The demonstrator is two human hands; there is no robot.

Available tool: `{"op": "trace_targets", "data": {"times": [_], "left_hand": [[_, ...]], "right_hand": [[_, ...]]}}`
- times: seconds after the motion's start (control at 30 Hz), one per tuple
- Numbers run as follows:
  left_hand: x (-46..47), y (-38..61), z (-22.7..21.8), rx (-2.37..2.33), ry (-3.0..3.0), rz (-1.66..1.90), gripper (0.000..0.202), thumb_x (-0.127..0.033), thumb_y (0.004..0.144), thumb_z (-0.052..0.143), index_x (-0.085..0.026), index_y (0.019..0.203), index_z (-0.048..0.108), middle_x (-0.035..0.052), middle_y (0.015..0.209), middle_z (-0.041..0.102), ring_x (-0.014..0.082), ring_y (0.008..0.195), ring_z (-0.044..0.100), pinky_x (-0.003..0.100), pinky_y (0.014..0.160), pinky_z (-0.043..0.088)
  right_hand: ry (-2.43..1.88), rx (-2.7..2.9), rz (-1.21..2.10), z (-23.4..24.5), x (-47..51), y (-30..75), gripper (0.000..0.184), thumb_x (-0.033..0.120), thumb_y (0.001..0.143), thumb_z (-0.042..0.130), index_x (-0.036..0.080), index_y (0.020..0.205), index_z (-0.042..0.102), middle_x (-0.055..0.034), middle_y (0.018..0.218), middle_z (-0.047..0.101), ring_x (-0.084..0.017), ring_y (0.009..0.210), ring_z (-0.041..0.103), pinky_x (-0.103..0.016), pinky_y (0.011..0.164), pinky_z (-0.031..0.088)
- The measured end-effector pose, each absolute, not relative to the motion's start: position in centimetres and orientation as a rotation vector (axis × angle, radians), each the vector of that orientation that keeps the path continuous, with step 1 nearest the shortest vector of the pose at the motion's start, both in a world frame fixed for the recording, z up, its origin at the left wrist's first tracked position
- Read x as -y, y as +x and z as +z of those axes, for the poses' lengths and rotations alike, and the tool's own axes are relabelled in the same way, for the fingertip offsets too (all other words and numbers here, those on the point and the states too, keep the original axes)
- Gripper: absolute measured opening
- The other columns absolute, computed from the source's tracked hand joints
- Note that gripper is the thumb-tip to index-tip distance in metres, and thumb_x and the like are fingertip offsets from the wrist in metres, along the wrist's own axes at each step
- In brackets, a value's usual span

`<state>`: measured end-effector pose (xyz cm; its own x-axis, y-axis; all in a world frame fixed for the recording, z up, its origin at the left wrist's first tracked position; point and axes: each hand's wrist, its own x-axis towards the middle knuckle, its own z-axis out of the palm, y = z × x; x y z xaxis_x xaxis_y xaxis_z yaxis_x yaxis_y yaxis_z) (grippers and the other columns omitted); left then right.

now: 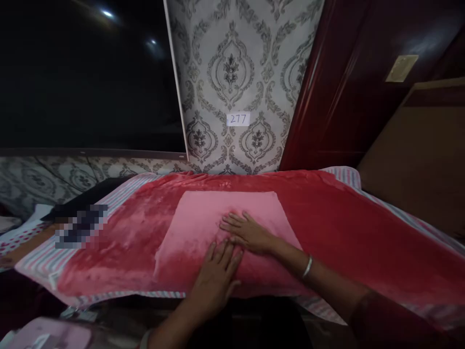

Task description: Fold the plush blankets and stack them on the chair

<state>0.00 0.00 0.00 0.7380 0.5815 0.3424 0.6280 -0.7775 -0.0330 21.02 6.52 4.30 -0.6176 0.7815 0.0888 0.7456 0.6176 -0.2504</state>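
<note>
A folded pink cloth (203,218) lies flat on a red plush blanket (345,228) that covers the table. My right hand (249,232) rests palm down on the middle of the pink cloth, fingers stretched out and pointing left; a silver bangle sits on its wrist. My left hand (216,278) lies flat on the cloth's near edge, fingers extended forward, its fingertips touching the right hand. Neither hand holds anything.
A striped sheet (119,194) shows under the blanket at its edges. Patterned wallpaper with a label reading 277 (238,119) is behind. A dark window is at left, a dark red door (348,82) at right. A pink object (51,335) sits at the lower left.
</note>
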Motion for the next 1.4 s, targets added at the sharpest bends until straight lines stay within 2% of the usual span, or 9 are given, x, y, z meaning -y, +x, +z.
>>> {"op": "trace_targets", "data": {"times": [0.13,0.27,0.4,0.67,0.8,0.93,1.07,1.2,1.4], "left_hand": [[0.0,0.0,-1.3,0.91,-2.698,-0.58,0.073,-0.031,0.086,0.064,-0.024,0.153,0.036,0.0126,0.158,0.041,0.0326,0.146,0.036,0.056,0.117,0.03],[-0.1,-0.1,-1.5,0.86,-2.591,-0.646,0.074,-0.027,0.082,0.064,-0.022,0.152,0.039,0.0109,0.156,0.044,0.0315,0.144,0.038,0.054,0.115,0.03],[-0.5,-0.2,-1.8,0.78,-2.533,-0.696,0.073,-0.032,0.081,0.064,-0.018,0.149,0.043,0.0125,0.153,0.048,0.032,0.144,0.038,0.051,0.116,0.028],[-0.6,-0.1,-2.6,0.827,-2.568,-0.756,0.069,-0.031,0.083,0.061,-0.02,0.15,0.043,0.0108,0.157,0.043,0.0309,0.148,0.032,0.05,0.118,0.027],[0.0,0.1,-1.8,0.878,-2.602,-0.721,0.072,-0.027,0.083,0.063,-0.021,0.151,0.04,0.0105,0.157,0.043,0.0308,0.146,0.036,0.051,0.117,0.031],[0.3,-0.6,0.4,0.885,-2.659,-0.664,0.07,-0.033,0.087,0.064,-0.018,0.151,0.039,0.0117,0.153,0.049,0.029,0.141,0.043,0.051,0.114,0.036],[0.4,-1.7,1.5,0.916,-2.59,-0.676,0.067,-0.028,0.089,0.06,-0.019,0.151,0.038,0.0084,0.147,0.056,0.0261,0.137,0.047,0.051,0.119,0.025],[0.2,-1.8,0.0,0.97,-2.411,-0.689,0.074,-0.034,0.081,0.067,-0.024,0.15,0.043,0.0108,0.149,0.053,0.0338,0.141,0.04,0.058,0.12,0.011],[-0.6,-1.7,-3.0,0.948,-2.39,-0.645,0.079,-0.043,0.077,0.068,-0.026,0.15,0.044,0.0114,0.154,0.046,0.0384,0.15,0.022,0.061,0.12,0.005]], "right_hand": [[-1.364,2.657,0.126,4.3,-11.3,22.4,0.054,0.049,0.104,0.037,0.036,0.155,0.029,-0.003,0.165,0.022,-0.025,0.154,0.014,-0.062,0.12,0.008],[-1.561,2.611,0.229,4.8,-16.6,23.5,0.061,0.056,0.101,0.036,0.034,0.158,0.025,-0.0042,0.166,0.018,-0.03,0.153,0.014,-0.064,0.119,0.012],[-1.658,2.534,0.445,4.2,-19.5,24.1,0.066,0.062,0.1,0.033,0.03,0.158,0.028,-0.0052,0.164,0.026,-0.03,0.151,0.024,-0.059,0.12,0.016],[-1.587,2.456,0.4,2.3,-19.8,24.3,0.067,0.063,0.099,0.034,0.028,0.156,0.035,-0.0058,0.16,0.036,-0.028,0.147,0.032,-0.05,0.119,0.023],[-1.59,2.461,0.374,2.9,-19.5,24.4,0.066,0.06,0.1,0.033,0.028,0.157,0.031,-0.0056,0.163,0.031,-0.028,0.149,0.028,-0.052,0.12,0.02],[-1.732,2.481,0.337,4.9,-18.5,23.0,0.065,0.059,0.1,0.033,0.03,0.158,0.027,-0.0072,0.166,0.018,-0.033,0.153,0.016,-0.064,0.118,0.015],[-1.411,2.631,0.159,6.2,-15.7,19.4,0.058,0.055,0.103,0.029,0.036,0.157,0.028,-0.0032,0.168,0.012,-0.031,0.154,0.006,-0.064,0.119,0.007],[-1.027,2.849,0.267,5.3,-14.5,16.4,0.054,0.056,0.104,0.027,0.041,0.156,0.027,0.0013,0.167,0.017,-0.026,0.154,0.006,-0.062,0.12,0.007],[-1.256,2.739,0.26,3.9,-20.3,16.1,0.065,0.063,0.099,0.035,0.038,0.158,0.023,-0.0029,0.168,0.014,-0.033,0.153,0.012,-0.066,0.118,0.01]]}}
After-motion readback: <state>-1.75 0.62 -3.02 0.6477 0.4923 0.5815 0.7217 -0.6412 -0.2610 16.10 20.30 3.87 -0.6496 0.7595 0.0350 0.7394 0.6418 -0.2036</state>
